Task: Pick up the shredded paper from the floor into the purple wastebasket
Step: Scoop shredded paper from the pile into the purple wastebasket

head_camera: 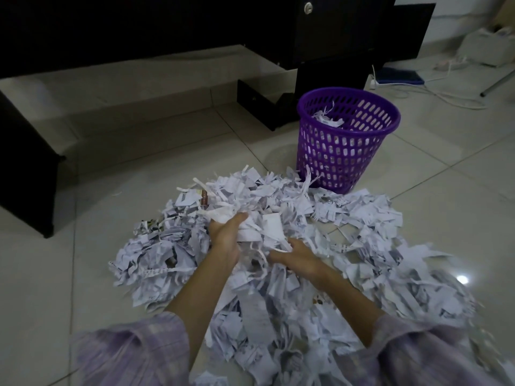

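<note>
Lilac sleeves (133, 355) are blurred and cut off below. A clump of shredded paper (259, 227) is gripped between the curled left hand (225, 232) and right hand (295, 256), fingertips buried. The heap covers the floor (69, 260) up to the purple wastebasket (345, 140), strips inside.

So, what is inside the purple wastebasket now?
A few white paper shreds show inside the purple wastebasket, below its rim. Its bottom is hidden by the wall.

Pale glossy floor tiles (139, 176) catch a ceiling light's glare (462, 279); dark furniture (167, 23) lines the back, white cables (434, 90) trailing at right.
</note>
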Demonstrator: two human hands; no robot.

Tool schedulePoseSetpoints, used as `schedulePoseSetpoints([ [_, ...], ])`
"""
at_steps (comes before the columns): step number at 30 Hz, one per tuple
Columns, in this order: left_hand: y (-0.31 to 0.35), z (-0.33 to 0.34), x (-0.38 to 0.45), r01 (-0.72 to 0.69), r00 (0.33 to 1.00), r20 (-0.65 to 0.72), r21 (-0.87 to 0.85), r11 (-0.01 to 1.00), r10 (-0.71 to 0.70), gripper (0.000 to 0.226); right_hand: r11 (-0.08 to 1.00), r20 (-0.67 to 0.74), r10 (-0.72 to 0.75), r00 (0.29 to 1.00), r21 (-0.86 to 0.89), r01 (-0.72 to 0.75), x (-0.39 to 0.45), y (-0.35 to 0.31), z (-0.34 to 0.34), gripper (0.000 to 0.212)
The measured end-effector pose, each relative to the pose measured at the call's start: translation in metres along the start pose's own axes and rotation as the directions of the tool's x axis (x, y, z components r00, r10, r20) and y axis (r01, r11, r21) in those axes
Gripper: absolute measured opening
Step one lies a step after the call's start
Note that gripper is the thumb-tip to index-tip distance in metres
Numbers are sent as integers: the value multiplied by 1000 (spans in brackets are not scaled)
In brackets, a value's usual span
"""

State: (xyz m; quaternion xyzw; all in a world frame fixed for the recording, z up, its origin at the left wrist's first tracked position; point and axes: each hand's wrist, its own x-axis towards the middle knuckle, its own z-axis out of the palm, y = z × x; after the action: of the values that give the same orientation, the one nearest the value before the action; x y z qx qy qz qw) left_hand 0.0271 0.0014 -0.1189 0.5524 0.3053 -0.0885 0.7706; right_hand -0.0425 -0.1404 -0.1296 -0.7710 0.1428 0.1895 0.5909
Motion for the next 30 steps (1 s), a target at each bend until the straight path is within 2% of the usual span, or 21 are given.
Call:
schedulePoseSetpoints([
  [2, 4, -6, 4, -15, 1000, -20, 41, 999, 16, 57, 998, -28, 7, 1000, -70, -9, -3, 1, -8, 48],
  [4, 8, -12, 7, -26, 999, -29, 77, 997, 28, 59, 998, -80, 1, 997, -69, -6, -5, 3, -18, 57],
  [7, 9, -19, 10, -58, 998, -14, 139, 989, 61, 53, 998, -162, -7, 987, -63, -3, -2, 7, -30, 47],
  [9, 10, -21, 9, -57, 998, -2, 128, 990, 58, 48, 992, -223, -9, 975, -123, -19, 1, 8, -36, 40],
  [11, 11, -21, 12, -64, 998, -20, 115, 991, 67, 48, 989, -260, 25, 965, -136, -62, 5, 10, -42, 51],
  [14, 15, -18, 8, -114, 992, -34, 166, 979, 122, 56, 987, -143, 101, 985, -109, -117, 7, 1, -48, 84],
  [16, 17, -15, 6, -150, 989, 8, 183, 972, 151, 62, 984, -67, 96, 993, -144, -105, 6, -11, -47, 100],
  [21, 15, 0, -13, -208, 954, 259, 199, 958, 153, 41, 992, 34, -108, 994, -55, 109, 3, -37, -27, 109],
  [25, 12, 13, -29, -177, 869, 489, 171, 969, 73, 34, 974, 104, -178, 978, 159, 160, 9, -40, -10, 99],
  [26, 12, 15, -28, -166, 848, 527, 173, 971, 51, 35, 966, 100, -167, 981, 217, 142, 10, -39, -8, 92],
  [29, 13, 17, -33, -203, 792, 611, 251, 946, 8, 41, 934, 23, -148, 989, 331, 132, 11, -33, -8, 46],
  [30, 12, 17, -33, -215, 783, 622, 255, 943, 10, 43, 920, -4, -136, 991, 371, 128, 13, -32, -9, 41],
])
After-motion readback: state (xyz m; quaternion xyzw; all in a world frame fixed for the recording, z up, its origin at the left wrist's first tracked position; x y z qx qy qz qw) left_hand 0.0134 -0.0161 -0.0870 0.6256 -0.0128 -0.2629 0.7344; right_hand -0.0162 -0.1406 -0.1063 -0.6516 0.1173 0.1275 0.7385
